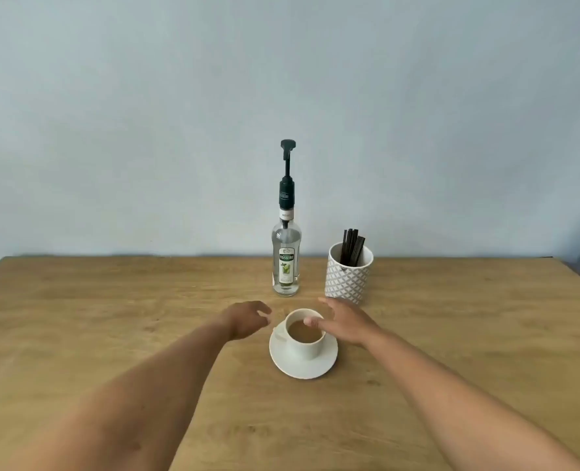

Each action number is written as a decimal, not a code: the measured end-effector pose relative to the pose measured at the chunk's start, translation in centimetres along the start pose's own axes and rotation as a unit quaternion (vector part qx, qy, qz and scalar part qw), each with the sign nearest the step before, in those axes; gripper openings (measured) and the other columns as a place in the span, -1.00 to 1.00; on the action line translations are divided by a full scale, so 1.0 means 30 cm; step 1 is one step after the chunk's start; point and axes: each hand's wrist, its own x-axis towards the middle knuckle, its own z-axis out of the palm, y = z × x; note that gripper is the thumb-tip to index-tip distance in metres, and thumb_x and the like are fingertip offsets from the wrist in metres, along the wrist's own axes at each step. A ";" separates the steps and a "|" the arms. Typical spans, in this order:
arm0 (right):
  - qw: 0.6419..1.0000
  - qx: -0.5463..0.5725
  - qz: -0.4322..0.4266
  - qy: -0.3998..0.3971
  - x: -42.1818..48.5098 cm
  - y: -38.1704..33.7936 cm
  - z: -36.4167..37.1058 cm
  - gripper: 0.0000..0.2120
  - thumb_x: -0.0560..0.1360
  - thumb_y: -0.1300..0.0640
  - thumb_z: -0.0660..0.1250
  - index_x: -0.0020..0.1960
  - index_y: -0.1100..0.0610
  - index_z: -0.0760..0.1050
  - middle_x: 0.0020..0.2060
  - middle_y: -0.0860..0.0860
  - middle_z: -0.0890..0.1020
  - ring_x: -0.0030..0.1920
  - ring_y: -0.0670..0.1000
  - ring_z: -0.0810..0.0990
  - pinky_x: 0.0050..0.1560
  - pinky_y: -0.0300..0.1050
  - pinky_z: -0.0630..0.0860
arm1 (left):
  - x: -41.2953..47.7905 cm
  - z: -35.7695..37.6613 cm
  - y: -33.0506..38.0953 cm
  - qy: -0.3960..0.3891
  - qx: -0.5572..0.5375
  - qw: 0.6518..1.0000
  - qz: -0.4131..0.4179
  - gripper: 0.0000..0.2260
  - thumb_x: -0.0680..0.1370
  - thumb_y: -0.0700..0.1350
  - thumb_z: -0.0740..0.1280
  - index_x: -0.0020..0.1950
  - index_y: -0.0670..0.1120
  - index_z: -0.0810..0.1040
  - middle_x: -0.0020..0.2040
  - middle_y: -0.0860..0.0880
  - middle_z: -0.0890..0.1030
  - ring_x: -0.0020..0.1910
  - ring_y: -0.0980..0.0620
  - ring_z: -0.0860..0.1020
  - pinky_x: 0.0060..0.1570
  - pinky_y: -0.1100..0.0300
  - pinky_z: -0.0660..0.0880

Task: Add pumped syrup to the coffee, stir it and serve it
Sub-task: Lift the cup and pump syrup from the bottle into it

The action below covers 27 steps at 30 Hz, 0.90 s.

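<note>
- A white ceramic cup of milky brown coffee (304,334) sits on a round white saucer (302,363) in the middle of the light wooden table (111,317), its handle turned to the person's left
- The left hand (247,317) hovers just beside the cup's handle side, fingers loosely curled and holding nothing
- The right hand (344,321) is spread wide at the cup's other side; its thumb lies over the rim, though I cannot tell whether it touches the cup, and it has hold of nothing
- Behind the cup stands a clear glass syrup bottle with a green label and a tall dark pump (286,253), upright
- Just to its right is a white patterned ceramic pot (348,277) holding a bunch of dark stirrer sticks (351,246) that lean against its rim
</note>
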 end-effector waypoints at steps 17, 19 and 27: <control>0.992 0.116 0.054 0.007 -0.056 0.053 0.181 -0.03 0.13 -0.28 0.56 0.42 -0.10 0.22 0.22 -0.05 0.55 0.23 -0.01 0.51 0.23 0.00 0.48 | 0.028 0.215 -0.040 0.065 -0.179 0.982 0.006 -0.88 0.52 -0.02 0.44 0.03 0.01 0.64 -0.03 -0.02 0.70 0.01 -0.02 0.61 0.02 0.11 0.48; 0.992 0.115 0.057 0.013 -0.055 0.053 0.185 -0.04 0.13 -0.29 0.55 0.42 -0.10 0.23 0.22 -0.04 0.55 0.23 0.00 0.50 0.23 0.03 0.48 | 0.026 0.219 -0.043 0.062 -0.193 0.979 0.009 -0.91 0.51 -0.06 0.44 -0.01 -0.01 0.64 -0.08 -0.03 0.69 -0.06 -0.01 0.60 -0.03 0.12 0.48; 0.994 0.099 0.027 0.027 -0.026 0.027 0.136 -0.06 0.12 -0.33 0.52 0.41 -0.12 0.27 0.24 -0.01 0.55 0.25 0.05 0.50 0.28 0.06 0.45 | 0.012 0.163 -0.023 0.026 -0.322 0.946 0.019 -0.96 0.56 -0.21 0.41 -0.03 -0.09 0.59 -0.12 -0.08 0.69 -0.16 0.02 0.69 -0.27 0.20 0.55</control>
